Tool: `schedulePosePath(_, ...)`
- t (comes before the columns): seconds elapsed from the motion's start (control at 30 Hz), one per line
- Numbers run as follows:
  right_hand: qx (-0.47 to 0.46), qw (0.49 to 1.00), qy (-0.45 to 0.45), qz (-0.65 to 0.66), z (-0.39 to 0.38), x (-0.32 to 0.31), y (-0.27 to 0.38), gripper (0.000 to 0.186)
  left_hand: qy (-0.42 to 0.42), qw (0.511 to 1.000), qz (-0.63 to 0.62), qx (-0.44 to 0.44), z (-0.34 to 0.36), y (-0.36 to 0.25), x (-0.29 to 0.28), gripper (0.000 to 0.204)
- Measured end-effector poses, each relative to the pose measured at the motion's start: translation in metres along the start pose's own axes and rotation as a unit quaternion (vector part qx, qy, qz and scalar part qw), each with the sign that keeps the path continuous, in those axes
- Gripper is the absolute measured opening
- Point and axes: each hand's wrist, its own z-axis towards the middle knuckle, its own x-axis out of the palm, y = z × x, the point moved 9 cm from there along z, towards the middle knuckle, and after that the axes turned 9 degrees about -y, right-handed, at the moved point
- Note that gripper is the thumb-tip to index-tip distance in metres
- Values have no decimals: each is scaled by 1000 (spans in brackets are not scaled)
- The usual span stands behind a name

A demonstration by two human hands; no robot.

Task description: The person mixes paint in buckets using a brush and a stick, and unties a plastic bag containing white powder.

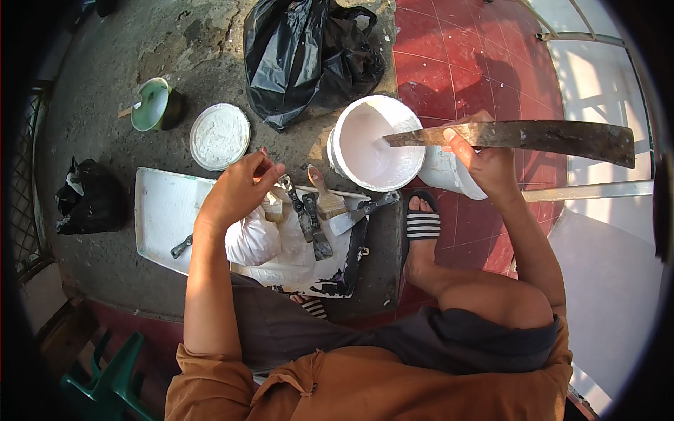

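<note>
My right hand (489, 165) is wrapped round a long, flat wooden slat (554, 137), worn and stained. The slat's narrow left end reaches into a white bucket (338, 151) of thick white paint (365, 151); its broad end sticks out to the right. My left hand (246, 184) hovers over a paint-smeared tray (158, 210), fingers loosely curled in, with nothing visible in them. Just below its wrist sits a knotted white plastic bag (253, 242). Beside it on the tray lie a paintbrush (328, 203), a dark-handled tool (312, 224) and a putty knife (347, 221).
A paint-coated lid (220, 137) and a green pot (158, 105) lie left of the bucket. Black plastic bags stand behind (302, 63) and at left (95, 196). Another white pail (453, 172) sits right, near my sandalled foot (423, 224). A green chair (109, 375) is lower left.
</note>
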Motion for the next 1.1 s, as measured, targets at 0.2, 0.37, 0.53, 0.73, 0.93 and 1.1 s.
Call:
schedulePosePath(0.2,-73,992,39,93,-8,25,20,15,-3,1000,-9,2,-2,-3,-2,35)
schedulePosePath(0.37,29,995,81,54,-18,12,6,11,-7,1000,-3,8,-3,-2,-3,35)
schedulePosePath(0.53,9,999,21,22,0,-4,0,14,3,1000,-3,13,-4,-6,-1,34)
schedulePosePath(0.73,-36,999,-23,-1,1,4,15,14,-3,1000,-17,26,-7,-5,-2,34)
schedulePosePath(0.93,-64,998,-2,-7,4,7,30,17,-1,1000,-5,19,-7,-6,-1,34)
schedulePosePath(1.1,-58,997,8,-52,-1,0,26,17,-2,1000,2,28,-8,-7,-1,34)
